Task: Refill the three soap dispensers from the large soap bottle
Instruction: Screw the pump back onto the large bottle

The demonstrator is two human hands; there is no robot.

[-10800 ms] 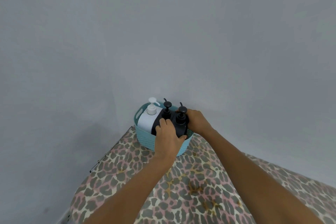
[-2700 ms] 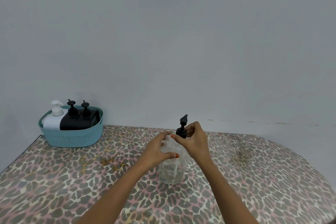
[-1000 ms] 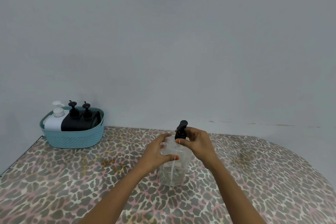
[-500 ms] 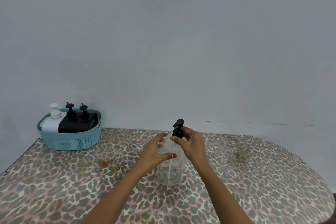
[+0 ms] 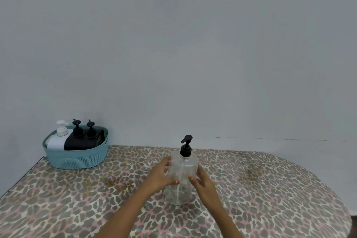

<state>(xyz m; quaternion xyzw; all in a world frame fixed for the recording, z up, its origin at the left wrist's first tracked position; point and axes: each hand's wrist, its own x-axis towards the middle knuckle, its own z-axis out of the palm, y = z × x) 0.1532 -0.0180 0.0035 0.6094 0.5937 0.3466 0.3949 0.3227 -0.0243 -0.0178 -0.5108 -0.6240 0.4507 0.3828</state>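
A clear plastic bottle with a black pump (image 5: 181, 176) stands upright at the centre of the table (image 5: 270, 189). At ten o'clock from it, a white pump dispenser (image 5: 58, 140), a black pump dispenser (image 5: 75, 142) and a second black pump dispenser (image 5: 92, 140) stand side by side in a teal basket (image 5: 77, 160).

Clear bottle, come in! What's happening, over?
Holding: left hand and right hand grip clear bottle, upright on table. Its black pump on top. Path clear; basket far left.

1. Basket (image 5: 77, 158): teal perforated plastic, standing well left of the grip and farther back, by the wall (image 5: 193, 44).
2. Table cover (image 5: 270, 189): leopard print, spread beneath the grip; yellowish stains (image 5: 112, 182) left of it.
3. Wall: plain grey, behind the grip.
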